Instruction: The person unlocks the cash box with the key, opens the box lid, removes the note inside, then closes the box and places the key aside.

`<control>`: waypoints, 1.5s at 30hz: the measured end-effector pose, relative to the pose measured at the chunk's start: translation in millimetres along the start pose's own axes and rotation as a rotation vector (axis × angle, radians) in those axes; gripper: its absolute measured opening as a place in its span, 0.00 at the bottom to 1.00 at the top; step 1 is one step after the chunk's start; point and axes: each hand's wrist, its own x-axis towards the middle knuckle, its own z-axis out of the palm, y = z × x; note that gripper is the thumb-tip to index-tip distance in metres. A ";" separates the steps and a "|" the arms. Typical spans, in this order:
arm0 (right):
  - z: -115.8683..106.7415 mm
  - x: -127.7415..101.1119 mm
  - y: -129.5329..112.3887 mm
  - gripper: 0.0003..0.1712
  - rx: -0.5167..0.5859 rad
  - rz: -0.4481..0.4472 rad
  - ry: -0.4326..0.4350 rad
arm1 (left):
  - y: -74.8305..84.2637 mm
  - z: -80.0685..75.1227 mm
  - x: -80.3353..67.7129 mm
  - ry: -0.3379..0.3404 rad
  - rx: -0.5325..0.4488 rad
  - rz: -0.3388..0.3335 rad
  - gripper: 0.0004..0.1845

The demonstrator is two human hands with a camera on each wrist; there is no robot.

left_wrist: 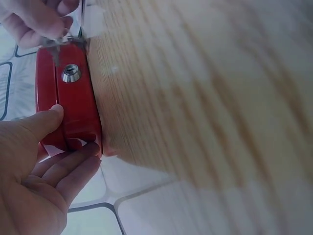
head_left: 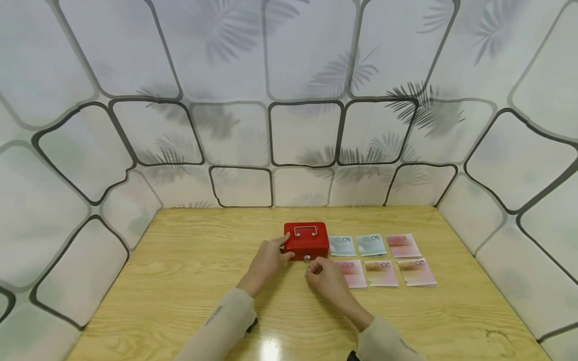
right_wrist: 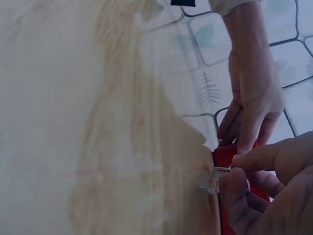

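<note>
A small red cash box [head_left: 308, 244] with a wire carry handle [head_left: 305, 230] on its lid stands on the table. My left hand [head_left: 267, 260] grips its left end, thumb by the lid seam and fingers at the lower corner in the left wrist view. The round silver lock [left_wrist: 71, 73] shows in the front face, its keyhole bare. Just in front of the box, my right hand [head_left: 331, 280] pinches a small bunch of silver keys [head_left: 307, 264]. The keys look blurred beside the lock in the left wrist view.
Right of the box lie several banknotes in two rows: green 50s [head_left: 371, 244], pink 100s [head_left: 404, 245] and orange-pink 20s [head_left: 381, 273]. The wooden table [head_left: 189, 271] is enclosed by patterned cloth walls [head_left: 239, 135] at the back and sides.
</note>
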 end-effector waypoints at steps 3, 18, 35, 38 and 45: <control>-5.2 -1.3 -2.2 0.10 0.082 0.033 -0.038 | 0.0 -0.3 0.1 -0.002 -0.005 0.003 0.31; -17.8 -9.8 0.8 0.07 0.568 0.213 -0.320 | -1.3 -0.5 0.1 -0.009 -0.001 0.006 0.31; -1.4 -20.8 3.1 0.08 0.513 0.206 -0.378 | -2.8 -1.1 -0.5 -0.010 -0.011 0.005 0.31; 1.1 -21.7 1.7 0.08 0.447 0.196 -0.372 | -2.4 -1.4 -0.9 -0.003 -0.004 0.017 0.31; 4.5 -25.6 -4.3 0.02 0.356 0.117 -0.312 | -2.3 -0.9 -0.8 -0.001 -0.003 0.015 0.31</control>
